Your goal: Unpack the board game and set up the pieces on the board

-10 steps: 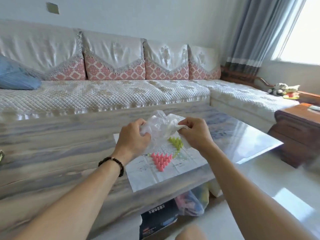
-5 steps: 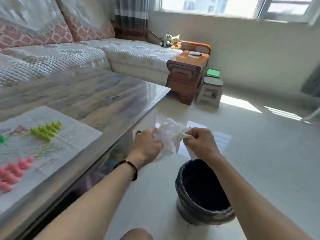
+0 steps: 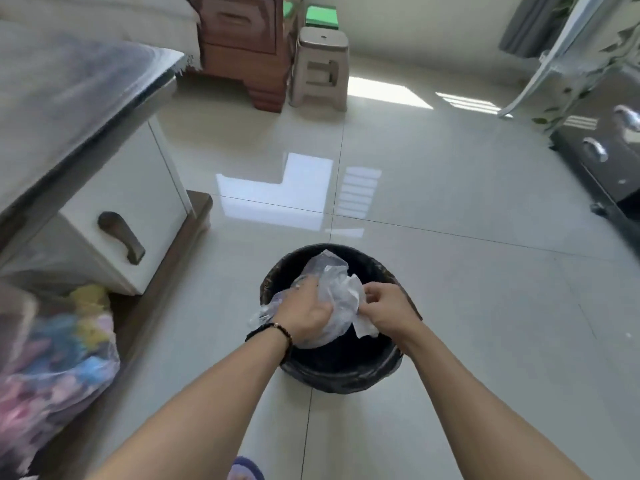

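Forearms reach fwd from the bottom edge, both bare; a dark bead bracelet (image 3: 272, 330) sits on the left wrist. Left hand (image 3: 304, 312) has fingers curled into a crumpled clear plastic bag (image 3: 332, 292), gripping it from the left side. Right hand (image 3: 388, 308) pinches the bag's right edge w/ thumb and fingertips, a white paper scrap (image 3: 365, 328) hanging just under that pinch. Bag is held directly over the mouth of a black-lined trash bin (image 3: 339, 372) on the floor; can't tell if the bag's lower part touches the liner. A purple slipper toe (image 3: 244, 468) shows at the bottom edge.

To the left, a clear sack of coloured items (image 3: 52, 362), blurred, sits on the low shelf under the bench (image 3: 65, 98). Bench end has a white drawer front w/ a dark handle (image 3: 121, 237); the top is grey-streaked and glossy. Board and pieces not in view.

Further out, glossy pale floor tiles (image 3: 450, 202) w/ window glare. Beyond that, a beige plastic stool (image 3: 320, 67) beside a brown wooden cabinet (image 3: 239, 43), a green-topped stool (image 3: 321, 17) behind. At far right, a dark unit w/ metal handles (image 3: 602, 147).
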{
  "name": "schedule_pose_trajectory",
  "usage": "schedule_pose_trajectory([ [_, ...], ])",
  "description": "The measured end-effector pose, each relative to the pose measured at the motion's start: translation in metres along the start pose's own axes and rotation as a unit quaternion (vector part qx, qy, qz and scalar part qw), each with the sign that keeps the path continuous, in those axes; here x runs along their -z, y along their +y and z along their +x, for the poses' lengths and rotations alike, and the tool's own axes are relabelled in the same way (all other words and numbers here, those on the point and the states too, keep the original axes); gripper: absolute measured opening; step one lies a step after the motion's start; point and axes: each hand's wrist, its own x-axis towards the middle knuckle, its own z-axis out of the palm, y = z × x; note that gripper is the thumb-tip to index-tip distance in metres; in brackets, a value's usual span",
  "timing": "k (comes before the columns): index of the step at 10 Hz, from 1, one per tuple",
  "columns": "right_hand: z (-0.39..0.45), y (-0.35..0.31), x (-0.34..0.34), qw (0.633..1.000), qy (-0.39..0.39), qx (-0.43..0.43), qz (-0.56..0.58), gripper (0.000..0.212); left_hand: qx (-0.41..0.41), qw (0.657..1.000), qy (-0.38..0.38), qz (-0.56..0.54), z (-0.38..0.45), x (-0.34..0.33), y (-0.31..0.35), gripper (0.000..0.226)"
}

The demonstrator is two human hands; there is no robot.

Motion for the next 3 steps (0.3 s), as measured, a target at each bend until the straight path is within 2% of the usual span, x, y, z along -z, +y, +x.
schedule_pose_trajectory([
  [1,0.001,-0.004,0.002,0.995,-0.061,0.016,-0.079,0.024,-0.013,0.997,-0.061,0.041,0.0,-0.014,-0.008,0.022],
  [2,0.008,-0.002,0.006,0.989,-0.056,0.019,-0.132,0.018,-0.022,0.991,-0.05,0.126,0.002,-0.016,-0.014,0.032],
  [3,-0.001,-0.012,0.023,0.988,0.007,0.04,-0.149,0.036,-0.041,0.975,0.002,0.216,-0.01,-0.002,-0.005,0.033],
])
